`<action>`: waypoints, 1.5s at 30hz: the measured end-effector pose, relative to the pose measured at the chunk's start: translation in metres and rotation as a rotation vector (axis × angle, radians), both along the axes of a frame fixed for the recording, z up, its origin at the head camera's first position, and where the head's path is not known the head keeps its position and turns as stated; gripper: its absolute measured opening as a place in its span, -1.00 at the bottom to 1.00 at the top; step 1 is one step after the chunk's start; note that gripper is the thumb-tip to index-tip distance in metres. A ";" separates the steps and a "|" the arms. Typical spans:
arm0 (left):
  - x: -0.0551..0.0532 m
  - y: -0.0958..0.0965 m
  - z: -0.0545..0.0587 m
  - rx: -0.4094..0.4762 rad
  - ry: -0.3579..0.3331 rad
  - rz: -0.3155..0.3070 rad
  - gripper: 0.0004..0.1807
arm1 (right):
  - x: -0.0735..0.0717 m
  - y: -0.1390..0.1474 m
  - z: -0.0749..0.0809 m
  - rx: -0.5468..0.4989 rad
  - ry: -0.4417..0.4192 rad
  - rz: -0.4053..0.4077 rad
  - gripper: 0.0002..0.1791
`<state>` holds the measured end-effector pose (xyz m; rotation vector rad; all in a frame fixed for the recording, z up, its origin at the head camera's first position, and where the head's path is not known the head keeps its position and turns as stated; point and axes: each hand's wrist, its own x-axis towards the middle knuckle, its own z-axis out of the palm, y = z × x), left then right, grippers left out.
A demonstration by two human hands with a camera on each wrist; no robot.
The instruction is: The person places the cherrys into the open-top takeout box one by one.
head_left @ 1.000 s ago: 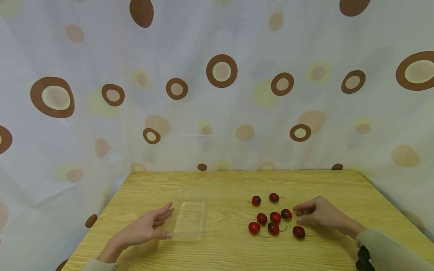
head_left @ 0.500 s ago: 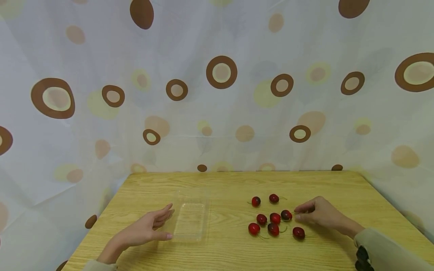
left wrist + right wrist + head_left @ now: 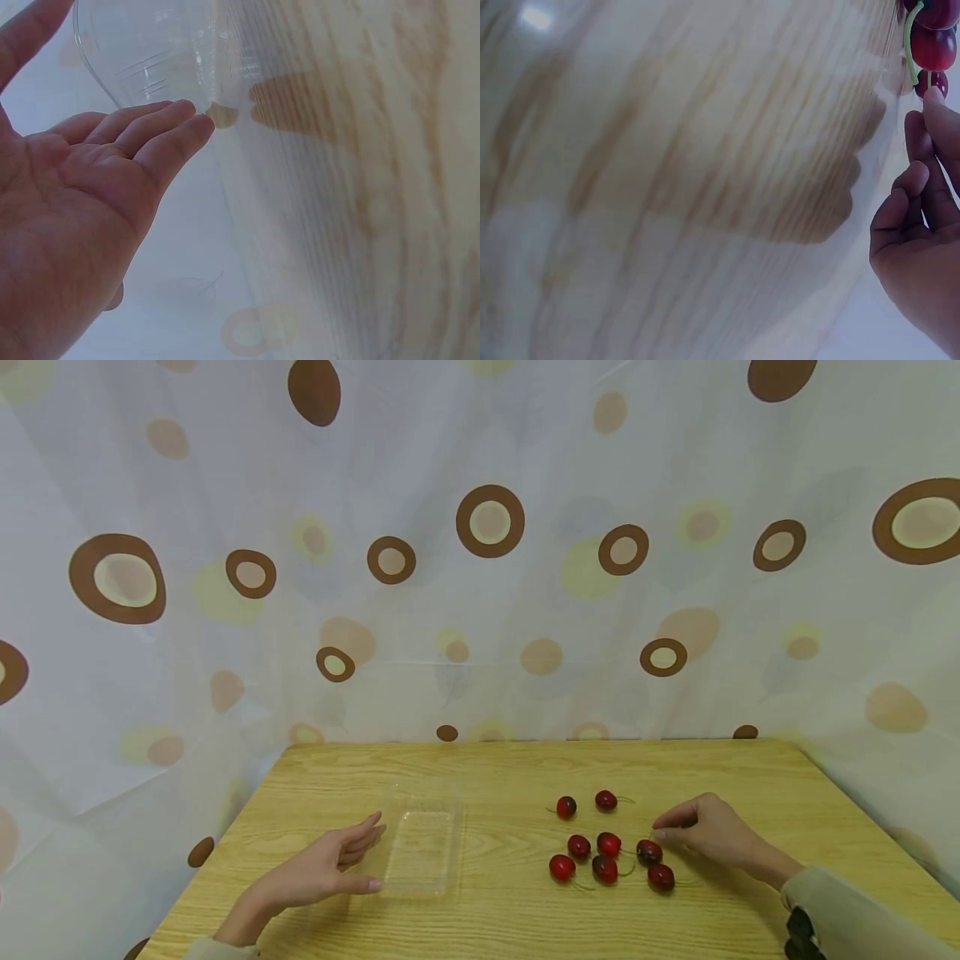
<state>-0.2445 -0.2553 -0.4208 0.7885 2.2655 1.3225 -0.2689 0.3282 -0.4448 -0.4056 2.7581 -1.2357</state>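
My right hand [image 3: 712,832] pinches the stem of a dark red cherry [image 3: 649,852] between thumb and fingertips. In the right wrist view the thumb and index finger meet at a thin green stem. That cherry hangs beside or touches another dark cherry [image 3: 662,877] nearer the front; which of these I cannot tell. On the left my left hand [image 3: 318,864] has its fingers stretched out and thumb apart, holding nothing. Its fingertips are by the left side of a clear plastic box [image 3: 423,843]; contact is unclear. The left wrist view shows the box's transparent wall [image 3: 142,60] beyond the fingers.
Several more red cherries with stems lie to the left of my right hand, among them a bright red cherry [image 3: 562,868] and a dark cherry [image 3: 606,800] at the back. The wooden table [image 3: 502,927] ends at a patterned curtain [image 3: 420,610].
The dark cherry has shifted right and toward the front, close to the neighbouring cherry, with my right fingers now at its stem. My left hand and the box have stayed put.
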 end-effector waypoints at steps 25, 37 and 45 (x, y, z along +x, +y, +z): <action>0.000 0.000 0.001 0.001 -0.010 0.000 0.03 | 0.010 -0.021 0.020 -0.130 -0.019 -0.174 -0.54; 0.001 0.002 0.003 -0.010 0.011 0.018 0.06 | 0.007 -0.063 0.033 -0.260 -0.034 -0.150 -0.57; 0.002 0.003 0.002 -0.004 0.008 0.021 0.06 | 0.001 -0.116 0.042 -0.371 -0.042 -0.111 -0.65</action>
